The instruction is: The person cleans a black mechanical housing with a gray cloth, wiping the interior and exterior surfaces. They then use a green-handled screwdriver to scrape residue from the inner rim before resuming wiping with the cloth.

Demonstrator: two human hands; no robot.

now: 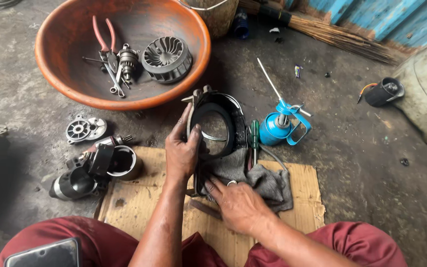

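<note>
Head view looks down on a grey concrete floor point(362, 163) with a flattened sheet of cardboard point(302, 190) lying in front of the seated person's red-clad knees. The left hand point(183, 151) grips a black ring-shaped housing point(217, 126) by its left rim, thumb and fingers closed around the edge. The housing sits at the cardboard's far edge, tilted up so its round opening faces toward the camera — its axis runs roughly from the person outward, with a metal lug at its top left. The right hand point(240, 205) lies on a grey rag point(268, 180) just below the housing, fingers loosely spread and pressing down on the cloth, not clasped around anything.

Just beside the housing's right side lies a green-handled screwdriver point(254, 136), and past it a blue oil can point(277, 126) whose long spout points up and left. Beyond the housing stands a large orange basin point(55, 64) holding red-handled pliers point(104, 37), a wrench, a small geared rotor and a finned fan wheel point(166, 58). Off the cardboard's left edge sit a round metal end cover point(82, 128) and several cylindrical motor shells point(119, 162) — all well apart from both hands.
</note>
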